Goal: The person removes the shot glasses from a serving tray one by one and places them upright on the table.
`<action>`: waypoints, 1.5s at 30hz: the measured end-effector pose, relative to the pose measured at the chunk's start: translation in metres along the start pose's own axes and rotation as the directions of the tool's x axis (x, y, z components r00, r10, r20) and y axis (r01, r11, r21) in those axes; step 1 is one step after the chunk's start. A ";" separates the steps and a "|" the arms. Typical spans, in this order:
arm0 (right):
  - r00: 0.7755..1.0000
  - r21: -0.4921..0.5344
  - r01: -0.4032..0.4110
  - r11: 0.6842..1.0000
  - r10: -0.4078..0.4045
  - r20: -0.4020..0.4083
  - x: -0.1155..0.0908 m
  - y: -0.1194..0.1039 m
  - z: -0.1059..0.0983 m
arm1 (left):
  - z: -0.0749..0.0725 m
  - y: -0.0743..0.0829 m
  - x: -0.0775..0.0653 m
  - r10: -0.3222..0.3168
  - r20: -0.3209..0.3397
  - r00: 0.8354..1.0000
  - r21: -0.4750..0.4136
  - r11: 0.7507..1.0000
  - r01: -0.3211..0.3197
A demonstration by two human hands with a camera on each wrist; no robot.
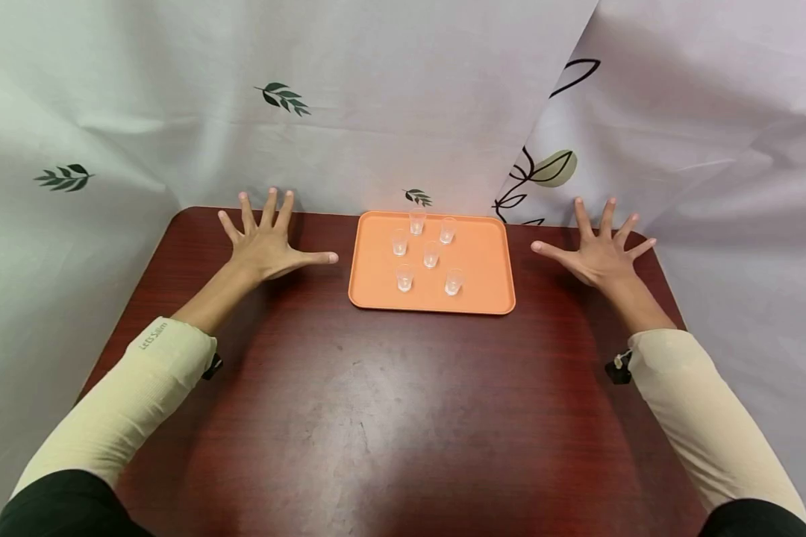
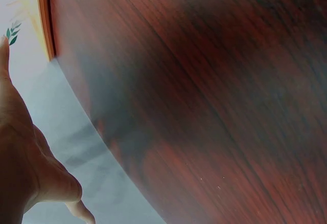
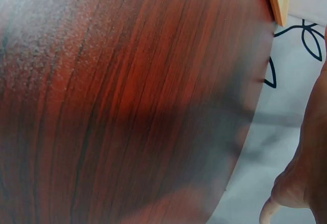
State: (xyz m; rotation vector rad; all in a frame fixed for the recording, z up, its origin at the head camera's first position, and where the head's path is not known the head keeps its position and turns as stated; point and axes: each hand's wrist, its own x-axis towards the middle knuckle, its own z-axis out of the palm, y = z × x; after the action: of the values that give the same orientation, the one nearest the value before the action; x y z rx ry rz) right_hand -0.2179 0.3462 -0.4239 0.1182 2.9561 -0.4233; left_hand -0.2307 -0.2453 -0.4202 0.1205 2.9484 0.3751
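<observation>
The head view looks down; closer wrist views share the table [image 1: 376, 418].

A table [image 1: 403, 418] with a dark reddish-brown top, streaked with darker wood grain, carries an orange tray [image 1: 430, 297]. The tray is rectangular with rounded corners and a raised rim, and lies flat near the table's far edge. Pale glare spreads over the table's middle.

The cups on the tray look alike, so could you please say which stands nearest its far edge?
The rearmost cup on the tray, just left of centre; the other five stand nearer its front.
</observation>
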 end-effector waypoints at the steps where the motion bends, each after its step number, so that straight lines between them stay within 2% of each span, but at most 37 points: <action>1: 1.000 0.003 0.001 1.000 -0.001 -0.001 0.000 0.000 0.000 | 0.000 0.000 0.000 0.000 -0.001 1.000 -0.001 1.000 0.000; 15: 1.000 0.025 0.023 0.999 -0.023 0.002 0.006 -0.006 0.004 | -0.004 -0.004 0.000 0.000 -0.011 1.000 -0.020 1.000 0.000; 35: 0.998 0.066 0.063 0.996 -0.064 0.015 0.001 -0.011 0.010 | 0.005 -0.004 -0.001 0.011 -0.014 1.000 -0.088 0.996 -0.012; 39: 0.997 0.082 0.067 0.994 -0.069 0.019 0.000 -0.012 0.013 | 0.008 -0.002 -0.002 0.015 -0.018 1.000 -0.118 0.993 -0.017; 45: 0.997 0.114 0.076 0.991 -0.077 0.010 -0.006 -0.017 0.017 | 0.013 0.002 -0.003 0.005 -0.012 1.000 -0.214 0.977 -0.007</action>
State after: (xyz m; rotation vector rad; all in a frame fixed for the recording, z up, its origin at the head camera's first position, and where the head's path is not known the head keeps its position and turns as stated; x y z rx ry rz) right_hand -0.2110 0.3244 -0.4340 0.0144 2.9294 -0.6004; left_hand -0.2253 -0.2407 -0.4315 0.1000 2.8951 0.6927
